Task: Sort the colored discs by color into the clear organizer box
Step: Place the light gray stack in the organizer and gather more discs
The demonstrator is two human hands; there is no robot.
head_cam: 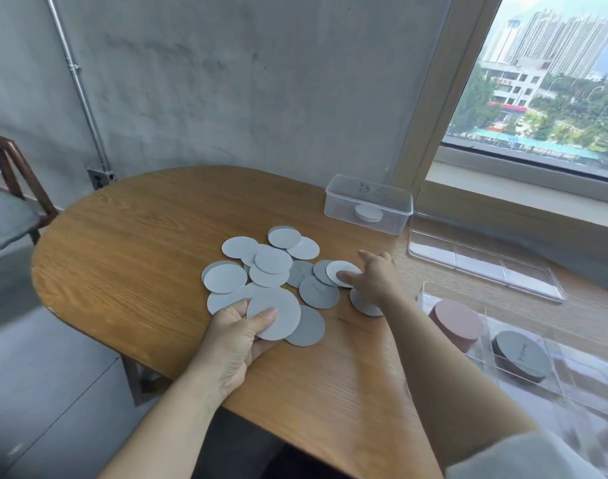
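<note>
Several pale grey and darker grey discs (271,260) lie overlapping in the middle of the wooden table (129,257). My left hand (242,335) grips a large pale disc (278,314) at the pile's near edge, thumb on top. My right hand (373,280) reaches into the pile's right side, with its fingers on a white disc (338,271); another grey disc (363,307) lies partly under the wrist. The clear organizer box (572,354) sits at the right and holds a pink stack (456,323) and a dark stack (520,354) in separate compartments.
A clear lidded tub (368,202) with a white disc stack inside stands at the table's back right. The organizer's clear lid (482,264) lies flat behind the organizer. A chair (12,174) stands at the far left. The concrete wall and window border the table.
</note>
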